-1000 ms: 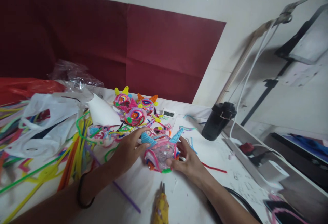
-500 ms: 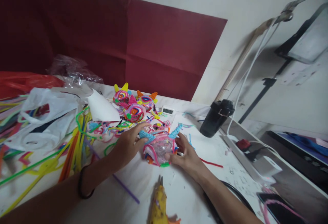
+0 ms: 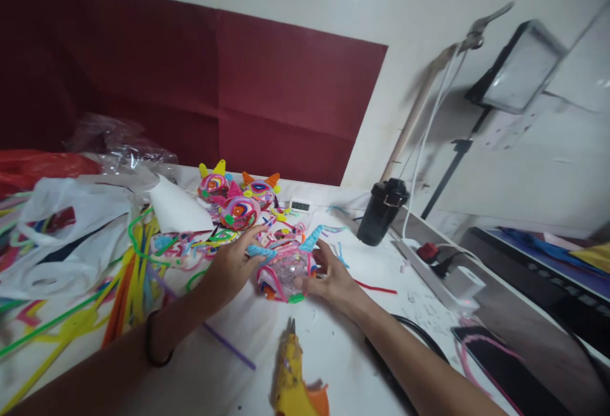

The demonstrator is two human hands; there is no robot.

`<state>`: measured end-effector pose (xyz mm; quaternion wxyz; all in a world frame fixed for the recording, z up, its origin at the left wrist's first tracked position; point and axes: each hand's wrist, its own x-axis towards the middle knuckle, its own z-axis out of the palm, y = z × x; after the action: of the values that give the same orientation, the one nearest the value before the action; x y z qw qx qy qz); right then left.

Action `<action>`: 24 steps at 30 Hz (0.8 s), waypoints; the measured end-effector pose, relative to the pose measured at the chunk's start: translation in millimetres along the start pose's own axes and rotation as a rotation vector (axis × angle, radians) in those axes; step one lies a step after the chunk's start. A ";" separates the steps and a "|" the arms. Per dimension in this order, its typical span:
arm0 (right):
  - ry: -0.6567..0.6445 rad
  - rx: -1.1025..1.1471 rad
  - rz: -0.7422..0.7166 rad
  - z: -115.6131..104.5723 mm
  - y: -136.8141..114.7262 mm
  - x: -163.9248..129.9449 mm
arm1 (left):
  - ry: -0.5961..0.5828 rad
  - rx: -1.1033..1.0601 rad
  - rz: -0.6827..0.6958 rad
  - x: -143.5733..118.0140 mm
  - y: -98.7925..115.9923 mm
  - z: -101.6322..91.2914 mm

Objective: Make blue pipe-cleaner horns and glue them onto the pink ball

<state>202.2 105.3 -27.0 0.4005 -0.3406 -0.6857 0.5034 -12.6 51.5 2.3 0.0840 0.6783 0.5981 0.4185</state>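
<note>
A round, clear ornament (image 3: 284, 276) wrapped in coloured pipe cleaners is between my hands above the white table, with two light-blue horns on top. My left hand (image 3: 229, 267) is closed on the left blue horn (image 3: 261, 251), pinching it between thumb and fingers. On the other side, my right hand (image 3: 336, 286) grips the ball, its thumb on the clear front and its fingers behind the right horn (image 3: 311, 239). Just in front lies a yellow glue gun (image 3: 289, 365) with an orange trigger, its nozzle toward the ornament.
Several horned pipe-cleaner ornaments (image 3: 241, 211) stand at the back beside a small digital display (image 3: 300, 205). Loose pipe cleaners (image 3: 128, 289) and a white bag (image 3: 71, 213) cover the left. To the right are a black bottle (image 3: 382, 213), a power strip (image 3: 433, 276) and a phone (image 3: 509, 371).
The camera view has turned slightly, so the scene sits farther left and more of the glue gun shows. Both hands keep their hold on the ornament.
</note>
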 end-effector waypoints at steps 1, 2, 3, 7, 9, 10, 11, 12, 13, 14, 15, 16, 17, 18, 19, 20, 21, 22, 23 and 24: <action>0.004 -0.003 0.004 0.0 -0.2 0.7 | 0.002 0.012 0.001 0.6 0.3 -0.3; 0.006 -0.008 0.013 -0.2 -0.1 1.6 | 0.002 0.025 0.006 1.3 0.3 -0.6; 0.009 -0.011 0.023 -0.7 0.1 2.5 | 0.000 0.039 0.012 2.1 0.0 -0.8; 0.007 -0.044 0.053 -2.7 0.0 5.1 | -0.013 0.075 0.042 5.8 -3.7 -1.7; 0.003 -0.087 0.058 -3.2 -2.1 5.6 | -0.015 0.074 0.043 7.5 -5.3 -2.2; -0.003 -0.106 0.059 -3.6 -3.6 5.9 | -0.017 0.072 0.038 8.2 -5.5 -2.4; -0.011 -0.117 0.059 -4.1 -5.2 6.3 | -0.021 0.069 0.031 8.9 -5.3 -2.7; -0.022 -0.123 0.060 -4.8 -6.7 6.8 | -0.027 0.065 0.025 9.5 -4.8 -3.1; -0.034 -0.127 0.063 -5.8 -8.1 7.5 | -0.035 0.055 0.020 10.3 -4.0 -3.5; -0.046 -0.130 0.067 -7.0 -9.3 8.4 | -0.045 0.041 0.018 11.1 -3.1 -4.0; -0.059 -0.133 0.072 -8.4 -10.4 9.5 | -0.059 0.020 0.017 12.2 -2.4 -4.5; -0.069 -0.137 0.078 -9.9 -11.4 10.6 | -0.074 -0.004 0.019 13.4 -1.9 -5.1; -0.076 -0.140 0.087 -11.4 -12.5 11.7 | -0.091 -0.024 0.023 14.8 -1.6 -5.8; -0.084 -0.140 0.099 -12.9 -13.8 12.8 | -0.111 -0.035 0.028 16.3 -1.6 -6.6; -0.092 -0.134 0.113 -14.2 -15.6 13.7 | -0.127 -0.033 0.035 18.0 -1.7 -7.5; -0.104 -0.120 0.130 -15.4 -17.9 14.4 | -0.138 -0.022 0.042 19.8 -2.0 -8.4; -0.123 -0.093 0.146 -16.4 -20.6 14.9 | -0.144 -0.007 0.050 21.7 -2.3 -9.3; -0.147 -0.056 0.154 -17.4 -23.6 15.2 | -0.147 0.009 0.058 23.5 -2.7 -10.0; -0.170 -0.017 0.161 -18.4 -26.7 15.4 | -0.148 0.020 0.066 25.3 -3.2 -10.6; -0.182 0.020 0.176 -19.4 -29.5 15.5 | -0.149 0.024 0.074 26.9 -3.8 -11.1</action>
<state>210.6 119.2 7.9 0.2945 -0.3484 -0.6816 0.5721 -24.6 71.9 19.5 0.1049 0.7301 0.5696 0.3625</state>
